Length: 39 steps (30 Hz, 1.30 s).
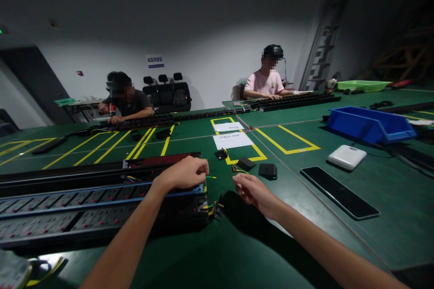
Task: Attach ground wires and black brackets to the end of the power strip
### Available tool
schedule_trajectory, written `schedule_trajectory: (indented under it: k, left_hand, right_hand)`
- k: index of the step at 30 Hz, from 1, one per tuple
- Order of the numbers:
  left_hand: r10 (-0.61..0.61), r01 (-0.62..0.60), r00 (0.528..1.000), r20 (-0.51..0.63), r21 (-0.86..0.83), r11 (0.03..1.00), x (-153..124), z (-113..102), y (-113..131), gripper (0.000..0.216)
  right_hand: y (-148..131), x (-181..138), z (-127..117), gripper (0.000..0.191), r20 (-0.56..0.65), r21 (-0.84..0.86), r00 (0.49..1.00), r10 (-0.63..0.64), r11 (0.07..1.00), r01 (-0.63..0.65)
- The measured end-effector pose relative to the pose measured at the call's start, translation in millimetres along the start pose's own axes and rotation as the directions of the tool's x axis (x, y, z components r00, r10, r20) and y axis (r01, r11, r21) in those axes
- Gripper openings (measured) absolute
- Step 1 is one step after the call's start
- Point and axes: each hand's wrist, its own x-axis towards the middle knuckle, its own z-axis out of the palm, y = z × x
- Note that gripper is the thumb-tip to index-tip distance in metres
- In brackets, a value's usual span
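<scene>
My left hand [188, 172] is over the end of a long black power strip [108, 221], with its fingertips pinched on a thin green wire [211, 177] that sticks out to the right. To the right, across a small gap, my right hand [254, 192] has its thumb and fingers pressed together; what is between them is too small to make out. Just behind those fingertips a short yellow-and-black wire [239, 170] lies by a black end piece [246, 163]. Another black end piece [267, 171] is beside it. Wires and a dark fitting [217, 210] hang at the nearest strip's end.
A phone [339, 192], a white box [347, 157] and a blue bin [369, 124] stand at right on the green table [190, 262]. Paper labels [232, 140] lie ahead. Two people [130, 106] [266, 83] work across the table. A cable bundle [44, 268] is at lower left.
</scene>
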Motion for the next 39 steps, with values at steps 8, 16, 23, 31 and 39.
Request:
schedule_trajectory:
  k: [8,16,23,31,39]
  left_hand:
    - [0.059,-0.061,0.997,0.059,0.030,0.998,4.5,-7.3,-26.8,0.015]
    - [0.068,-0.066,0.989,0.134,-0.019,0.998,-17.0,-35.0,-22.5,0.018]
    - [0.025,-0.023,0.997,0.068,-0.027,0.999,-18.2,-37.0,-17.7,0.019]
    - [0.069,-0.059,0.994,0.083,-0.114,0.992,-12.3,-30.9,-26.6,0.013]
    - [0.110,-0.106,0.990,0.089,-0.043,0.993,-0.6,-10.9,-32.5,0.008]
  right_hand:
    - [0.7,3.7,-6.1,0.048,-0.095,-0.036,0.992,0.081,0.996,-0.085]
    - [-3.8,2.7,-14.5,0.044,-0.119,-0.062,0.989,0.086,0.994,-0.094]
    - [-6.2,4.3,-19.9,0.049,-0.170,-0.061,0.980,0.104,0.991,-0.116]
    - [-6.6,6.2,-24.5,0.045,-0.184,-0.026,0.977,0.110,0.993,-0.117]
    - [-7.7,4.9,-23.1,0.048,-0.179,-0.021,0.972,0.154,0.987,-0.161]
